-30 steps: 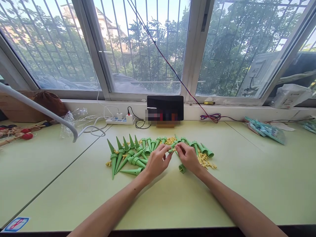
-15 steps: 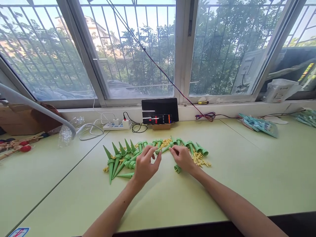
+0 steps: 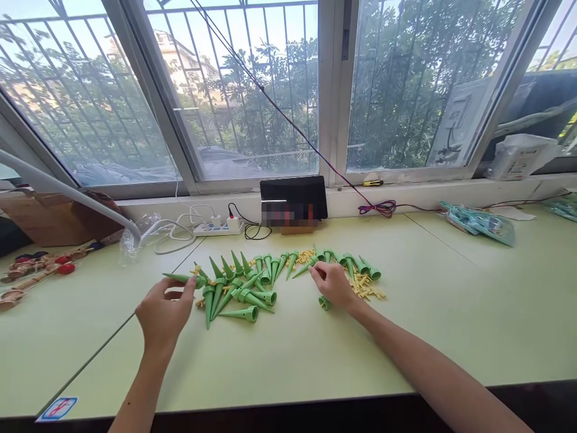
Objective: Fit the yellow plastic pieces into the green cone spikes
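Observation:
My left hand is at the left end of the pile, thumb and fingers closed on a green plastic spike whose tip points left. A small yellow peg shows by its fingertips. Further right, my right hand is pinched beside another green spike; what its fingertips hold, if anything, I cannot make out. Several green spikes with ribbed collars lie between the hands, some overlapping. One short green piece lies under my right wrist. Loose yellow pegs are heaped beyond the right hand.
A dark tablet leans at the window sill. White power strip and cables lie left of it. Wooden toys with red balls sit far left, below a lamp arm. Teal packets lie at the right back.
My left hand has moved left from the middle to the left end of the pile, carrying a green spike. My right hand stays nearly in place. The view has shifted slightly.

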{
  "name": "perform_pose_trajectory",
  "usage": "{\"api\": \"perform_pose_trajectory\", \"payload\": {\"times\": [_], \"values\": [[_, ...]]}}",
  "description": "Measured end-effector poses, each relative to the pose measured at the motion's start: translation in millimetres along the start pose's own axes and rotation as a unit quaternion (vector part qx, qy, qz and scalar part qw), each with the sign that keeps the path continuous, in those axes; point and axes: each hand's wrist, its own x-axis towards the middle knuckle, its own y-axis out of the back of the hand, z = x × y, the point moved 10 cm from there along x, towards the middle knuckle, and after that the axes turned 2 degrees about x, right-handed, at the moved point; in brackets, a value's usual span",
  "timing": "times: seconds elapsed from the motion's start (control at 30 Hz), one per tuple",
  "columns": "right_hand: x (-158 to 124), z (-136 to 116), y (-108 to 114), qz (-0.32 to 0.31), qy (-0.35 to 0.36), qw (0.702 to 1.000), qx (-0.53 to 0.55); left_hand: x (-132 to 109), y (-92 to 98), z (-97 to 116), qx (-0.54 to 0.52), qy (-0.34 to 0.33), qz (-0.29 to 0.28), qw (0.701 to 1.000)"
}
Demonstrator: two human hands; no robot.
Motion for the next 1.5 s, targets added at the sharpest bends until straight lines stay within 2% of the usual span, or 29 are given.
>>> {"api": "perform_pose_trajectory", "payload": {"times": [0.1, 0.23, 0.4, 0.57, 0.93, 1.5], "values": [[-1, 2, 1, -0.002, -0.004, 1.000, -0.004, 18, -9.0, -30, 0.048, 0.033, -0.068, 0.996], [-2, 3, 2, -0.006, -0.006, 1.000, -0.006, 27, -24.1, -46, 0.076, 0.034, -0.115, 0.990], [-2, 4, 2, -0.011, -0.014, 1.000, -0.014, 23, -41.4, -45, 0.102, 0.026, -0.140, 0.985], [-2, 4, 2, -0.017, -0.015, 1.000, -0.015, 11, -59.4, -45, 0.103, 0.022, -0.190, 0.976], [-1, 2, 1, -0.026, -0.013, 0.999, -0.016, 2, -65.2, -36, 0.081, 0.002, -0.195, 0.978], [-2, 3, 3, -0.024, -0.004, 0.999, -0.033, -22, -72.1, -7, 0.035, -0.026, -0.215, 0.976]]}}
